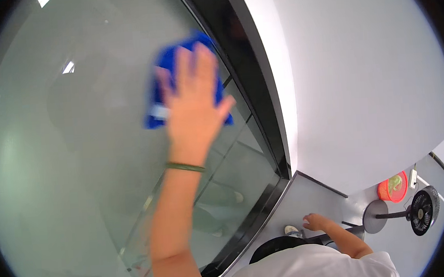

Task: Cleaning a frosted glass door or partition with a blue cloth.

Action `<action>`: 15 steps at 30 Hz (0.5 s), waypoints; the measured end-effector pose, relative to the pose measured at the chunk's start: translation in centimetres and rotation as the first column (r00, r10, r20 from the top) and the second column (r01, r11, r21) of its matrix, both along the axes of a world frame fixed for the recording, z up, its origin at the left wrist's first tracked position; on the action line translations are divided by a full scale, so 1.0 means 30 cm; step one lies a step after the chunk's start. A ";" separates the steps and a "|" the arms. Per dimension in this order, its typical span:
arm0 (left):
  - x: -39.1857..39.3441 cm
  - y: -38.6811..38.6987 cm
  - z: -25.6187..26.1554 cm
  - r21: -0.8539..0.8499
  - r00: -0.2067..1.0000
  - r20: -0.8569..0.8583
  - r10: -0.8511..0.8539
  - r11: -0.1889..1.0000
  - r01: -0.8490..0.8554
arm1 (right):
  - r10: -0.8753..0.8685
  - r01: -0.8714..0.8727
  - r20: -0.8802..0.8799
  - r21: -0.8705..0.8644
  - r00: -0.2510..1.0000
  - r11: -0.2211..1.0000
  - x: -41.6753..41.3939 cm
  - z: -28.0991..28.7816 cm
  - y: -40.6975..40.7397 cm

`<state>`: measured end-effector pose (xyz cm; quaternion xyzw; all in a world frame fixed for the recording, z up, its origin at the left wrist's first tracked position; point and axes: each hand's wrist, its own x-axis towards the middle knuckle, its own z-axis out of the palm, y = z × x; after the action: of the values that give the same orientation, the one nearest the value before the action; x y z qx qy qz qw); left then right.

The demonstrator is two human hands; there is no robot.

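Observation:
My left hand (192,98) lies flat over a blue cloth (168,57) with a small white tag, its fingers spread and its thumb out to the right. Hand and cloth are blurred and rest against a large glass pane (101,127), close to the pane's dark frame (247,59). A green bangle (185,167) circles the left wrist. Low beside my body hangs my right hand (314,222), loosely curled, with nothing seen in it.
A white wall (356,71) rises right of the frame. On the floor to the right are a black fan (422,211) on a round-based stand, a red plastic basket (384,191) with a pale green liner, and a white power strip (413,178). Floor tiles show through the glass.

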<state>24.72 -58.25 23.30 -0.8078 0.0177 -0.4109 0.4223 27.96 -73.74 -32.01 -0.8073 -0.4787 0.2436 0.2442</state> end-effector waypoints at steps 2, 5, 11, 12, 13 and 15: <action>0.211 0.212 -0.127 -0.609 0.924 -0.276 -0.266 0.792 0.046 | -0.063 0.062 0.007 0.160 0.998 0.985 0.178 0.178 0.215; 0.293 0.655 -0.603 -0.320 0.867 -0.480 -0.133 0.947 -0.032 | -0.113 0.143 -0.172 0.177 0.979 0.974 0.253 0.295 0.377; 0.199 1.282 -1.040 -0.293 0.800 -0.590 -0.109 0.952 -0.086 | -0.261 0.279 -0.303 0.020 0.917 0.960 0.425 0.182 0.661; 0.151 1.258 -1.049 -0.318 0.801 -0.591 -0.097 0.940 -0.121 | -0.236 0.245 -0.302 -0.008 0.924 0.969 0.426 0.197 0.647; 0.111 1.224 -1.042 -0.545 0.826 -0.533 -0.184 0.821 -0.168 | -0.285 0.302 -0.341 -0.004 0.896 0.953 0.418 0.205 0.637; 0.032 1.130 -0.996 -0.960 0.908 -0.244 -0.340 0.221 -0.175 | -0.312 0.328 -0.376 -0.023 0.872 0.944 0.387 0.251 0.634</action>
<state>25.67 -24.35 -6.57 -0.9552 -0.1104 -0.1766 -0.2104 39.57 -54.73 -24.49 -0.8086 -0.2880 0.3395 0.3846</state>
